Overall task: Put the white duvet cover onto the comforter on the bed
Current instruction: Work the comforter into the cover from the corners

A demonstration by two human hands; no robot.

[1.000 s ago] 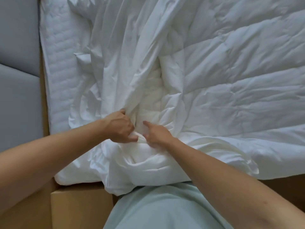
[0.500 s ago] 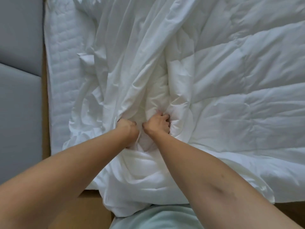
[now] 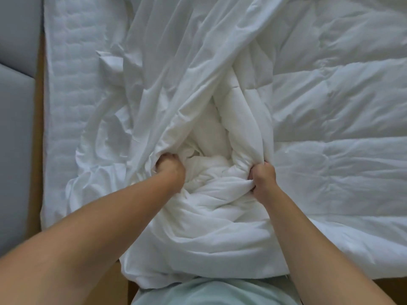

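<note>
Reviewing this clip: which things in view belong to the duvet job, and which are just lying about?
Job: duvet cover, gripped by the left hand; comforter, its bunched fold gripped by the right hand.
Just there: quilted mattress; grey padded panel; wooden bed frame; pale green garment on the person.

Comforter (image 3: pixel 330 106), seemingly cover (image 3: pixel 176 51), on bed (image 3: pixel 72 62)
</note>
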